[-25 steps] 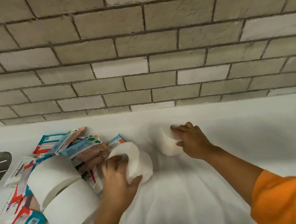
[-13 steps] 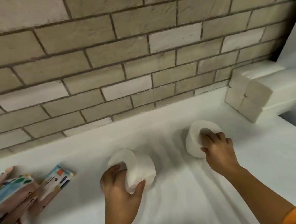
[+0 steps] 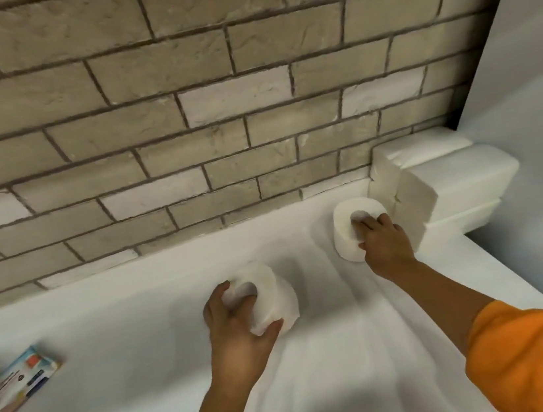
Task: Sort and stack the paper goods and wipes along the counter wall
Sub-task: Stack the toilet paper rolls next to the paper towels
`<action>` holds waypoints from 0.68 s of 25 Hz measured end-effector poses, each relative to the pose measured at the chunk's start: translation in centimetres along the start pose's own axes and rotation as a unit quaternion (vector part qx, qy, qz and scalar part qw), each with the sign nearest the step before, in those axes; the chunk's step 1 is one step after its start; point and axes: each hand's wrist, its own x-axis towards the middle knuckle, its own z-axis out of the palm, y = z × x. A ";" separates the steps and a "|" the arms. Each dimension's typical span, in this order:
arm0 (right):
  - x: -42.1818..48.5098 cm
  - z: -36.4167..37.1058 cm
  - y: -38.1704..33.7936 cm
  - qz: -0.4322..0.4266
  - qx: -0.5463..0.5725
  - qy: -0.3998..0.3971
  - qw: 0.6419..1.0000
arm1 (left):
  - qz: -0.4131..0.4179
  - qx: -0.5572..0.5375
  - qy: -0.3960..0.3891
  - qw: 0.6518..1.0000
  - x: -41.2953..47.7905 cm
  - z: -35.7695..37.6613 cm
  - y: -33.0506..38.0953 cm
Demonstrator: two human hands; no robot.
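Two white toilet paper rolls are in my hands over the white counter [image 3: 143, 343]. My left hand [image 3: 237, 327] grips one roll [image 3: 271, 295] at mid-counter, thumb on its side and fingers hooked into the core. My right hand [image 3: 383, 243] holds the other roll [image 3: 347, 227], fingers in its core; it stands upright beside a stack of white paper packs [image 3: 440, 183] in the far right corner against the brick wall [image 3: 213, 92].
A colourful wipes pack [image 3: 17, 381] lies at the left edge of the counter. A grey side wall [image 3: 526, 51] closes the right end. The counter's right edge drops off near my orange sleeve [image 3: 538, 354].
Both hands have carried their rolls rightward along the counter. The right roll now stands next to the corner stack. The pile of wipes and rolls has slid out of view to the left.
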 end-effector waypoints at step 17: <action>7.6 0.8 4.4 -0.008 -0.019 -0.070 0.997 | 0.030 0.106 -0.057 0.992 12.2 12.6 8.0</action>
